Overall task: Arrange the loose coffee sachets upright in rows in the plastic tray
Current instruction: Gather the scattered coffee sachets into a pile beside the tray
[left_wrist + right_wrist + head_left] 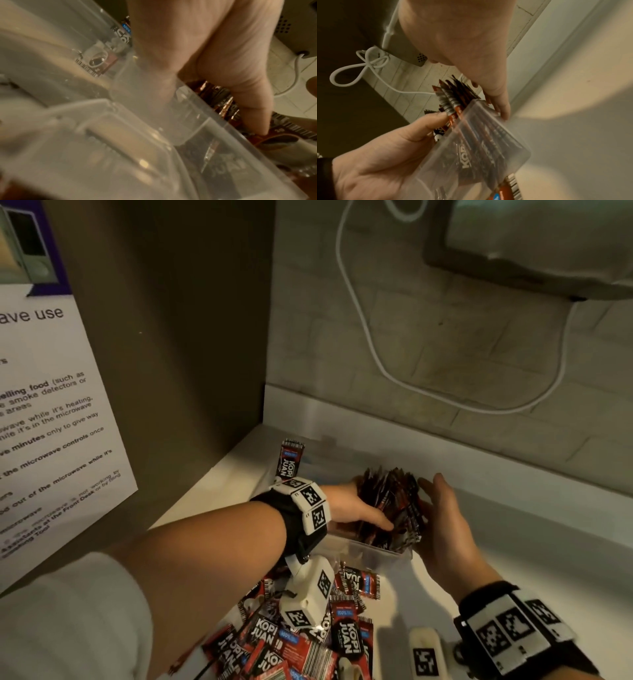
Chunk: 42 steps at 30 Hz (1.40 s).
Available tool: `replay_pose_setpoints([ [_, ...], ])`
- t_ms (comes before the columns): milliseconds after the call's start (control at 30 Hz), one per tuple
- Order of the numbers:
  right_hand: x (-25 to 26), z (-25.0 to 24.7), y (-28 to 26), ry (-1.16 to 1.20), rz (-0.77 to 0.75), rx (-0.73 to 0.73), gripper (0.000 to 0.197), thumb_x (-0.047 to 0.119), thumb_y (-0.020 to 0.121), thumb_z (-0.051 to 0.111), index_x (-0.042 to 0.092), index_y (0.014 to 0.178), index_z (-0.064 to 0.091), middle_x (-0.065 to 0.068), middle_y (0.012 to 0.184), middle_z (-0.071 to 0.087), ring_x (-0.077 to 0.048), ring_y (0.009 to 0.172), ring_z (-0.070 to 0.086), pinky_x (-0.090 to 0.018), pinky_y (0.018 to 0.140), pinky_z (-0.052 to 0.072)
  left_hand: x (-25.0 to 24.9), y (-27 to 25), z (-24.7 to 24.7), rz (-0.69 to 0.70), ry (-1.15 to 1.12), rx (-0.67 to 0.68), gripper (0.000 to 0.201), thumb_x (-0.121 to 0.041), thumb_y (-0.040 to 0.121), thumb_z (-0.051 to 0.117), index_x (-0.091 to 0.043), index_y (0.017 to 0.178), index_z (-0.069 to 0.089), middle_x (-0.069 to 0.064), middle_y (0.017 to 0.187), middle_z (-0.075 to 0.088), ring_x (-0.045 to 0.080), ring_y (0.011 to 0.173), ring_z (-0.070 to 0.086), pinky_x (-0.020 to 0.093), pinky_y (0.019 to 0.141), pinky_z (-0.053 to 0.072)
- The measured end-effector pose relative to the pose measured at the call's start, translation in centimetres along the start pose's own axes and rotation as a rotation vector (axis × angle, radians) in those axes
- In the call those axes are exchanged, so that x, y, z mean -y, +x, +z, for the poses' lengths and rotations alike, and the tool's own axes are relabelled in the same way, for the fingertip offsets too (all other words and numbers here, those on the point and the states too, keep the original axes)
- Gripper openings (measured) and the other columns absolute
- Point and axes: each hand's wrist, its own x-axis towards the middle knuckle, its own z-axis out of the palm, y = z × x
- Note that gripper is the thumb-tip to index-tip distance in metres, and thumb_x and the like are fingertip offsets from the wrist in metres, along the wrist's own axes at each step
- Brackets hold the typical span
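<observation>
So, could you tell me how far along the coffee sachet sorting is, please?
Done: one bundle of upright sachets stands at the right end of the clear plastic tray. In hand: the left hand presses that bundle while the right hand steadies its other side, fingers straight. Left: a big loose pile on the counter; one lone sachet stands at the tray's far end.

Upright sachets (pixel 394 501) in tray (pixel 373 556); loose sachets (pixel 294 635) before tray; hands flanking upright sachets.
</observation>
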Motion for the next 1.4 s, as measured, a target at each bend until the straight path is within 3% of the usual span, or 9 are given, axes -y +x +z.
replay_pose_setpoints([
  [200, -0.2, 0.0, 0.0, -0.012, -0.021, 0.032, 0.032, 0.052, 0.096, 0.039, 0.03, 0.095, 0.062, -0.002, 0.107, 0.067, -0.025, 0.106, 0.061, -0.047, 0.102, 0.043, 0.0, 0.6, -0.2, -0.164, 0.11, 0.103, 0.059, -0.012, 0.036, 0.07, -0.001, 0.093, 0.061, 0.024, 0.099, 0.059, 0.035, 0.101, 0.059, 0.039, 0.092, 0.045],
  [367, -0.5, -0.2, 0.4, -0.04, -0.03, 0.047, 0.035, 0.053, 0.096, 0.04, 0.028, 0.1, 0.064, -0.002, 0.111, 0.068, -0.023, 0.107, 0.063, -0.043, 0.098, 0.046, -0.5, -0.2, 0.0, -0.151, 0.328, -0.01, 0.083, -0.014, 0.072, 0.075, -0.004, 0.14, 0.03, 0.019, 0.118, 0.064, 0.033, 0.107, 0.064, 0.047, 0.095, 0.052],
  [500, -0.6, -0.5, 0.7, -0.057, -0.033, 0.048, 0.037, 0.053, 0.095, 0.041, 0.026, 0.104, 0.065, -0.002, 0.109, 0.071, -0.022, 0.105, 0.064, -0.043, 0.096, 0.047, -0.7, -0.2, -0.2, -0.064, 0.471, -0.07, 0.095, -0.01, 0.081, 0.072, -0.008, 0.147, 0.003, 0.017, 0.123, 0.057, 0.031, 0.109, 0.06, 0.042, 0.094, 0.052],
  [733, -0.7, -0.8, 0.9, -0.082, -0.036, 0.054, 0.038, 0.053, 0.095, 0.041, 0.027, 0.109, 0.065, 0.001, 0.109, 0.072, -0.022, 0.108, 0.065, -0.045, 0.097, 0.048, -1.0, -0.6, -0.3, -0.081, 0.373, 0.049, 0.041, -0.025, 0.088, 0.066, -0.01, 0.125, 0.056, 0.006, 0.107, 0.063, 0.024, 0.104, 0.061, 0.027, 0.085, 0.049],
  [833, -0.8, -0.9, 0.9, -0.086, -0.041, 0.053, 0.038, 0.053, 0.095, 0.042, 0.026, 0.111, 0.064, 0.002, 0.108, 0.072, -0.021, 0.107, 0.065, -0.044, 0.097, 0.048, -0.6, -0.6, -0.1, -0.082, 0.457, 0.007, 0.053, -0.044, 0.094, 0.054, -0.012, 0.135, 0.047, 0.01, 0.12, 0.06, 0.024, 0.101, 0.061, 0.02, 0.07, 0.047],
  [967, -0.9, -1.0, 1.0, -0.098, -0.058, 0.053, 0.042, 0.052, 0.095, 0.043, 0.024, 0.12, 0.061, 0.0, 0.113, 0.07, -0.021, 0.106, 0.066, -0.043, 0.095, 0.049, 0.2, -0.1, -0.1, -0.006, 0.383, -0.123, 0.096, -0.048, 0.087, 0.063, -0.012, 0.151, 0.002, 0.01, 0.141, 0.045, 0.026, 0.116, 0.056, 0.027, 0.079, 0.052],
  [1133, -1.0, -1.0, 1.1, -0.096, -0.066, 0.049, 0.043, 0.052, 0.093, 0.045, 0.023, 0.12, 0.061, -0.001, 0.114, 0.07, -0.022, 0.107, 0.065, -0.041, 0.091, 0.05, -0.1, -0.1, -0.4, 0.085, 0.215, -0.148, 0.068, -0.035, 0.085, 0.07, -0.016, 0.139, 0.033, 0.002, 0.12, 0.058, 0.022, 0.103, 0.063, 0.019, 0.055, 0.055],
  [1233, -1.0, -0.9, 1.1, -0.094, -0.068, 0.03, 0.042, 0.051, 0.093, 0.045, 0.023, 0.12, 0.061, 0.001, 0.112, 0.07, -0.018, 0.104, 0.065, -0.036, 0.08, 0.05, 0.1, 0.0, -0.8, 0.069, 0.09, -0.211, 0.05, -0.04, 0.083, 0.071, -0.023, 0.124, 0.048, 0.004, 0.123, 0.062, 0.027, 0.107, 0.064, 0.04, 0.071, 0.061],
  [1400, -1.0, -1.0, 1.1, -0.101, -0.071, 0.035, 0.04, 0.049, 0.095, 0.043, 0.023, 0.12, 0.061, 0.001, 0.111, 0.07, -0.017, 0.104, 0.064, -0.034, 0.078, 0.05, 0.1, 0.2, -0.5, 0.069, 0.138, -0.217, 0.056, -0.052, 0.084, 0.065, -0.021, 0.128, 0.052, 0.005, 0.121, 0.064, 0.025, 0.104, 0.066, 0.038, 0.068, 0.061],
])
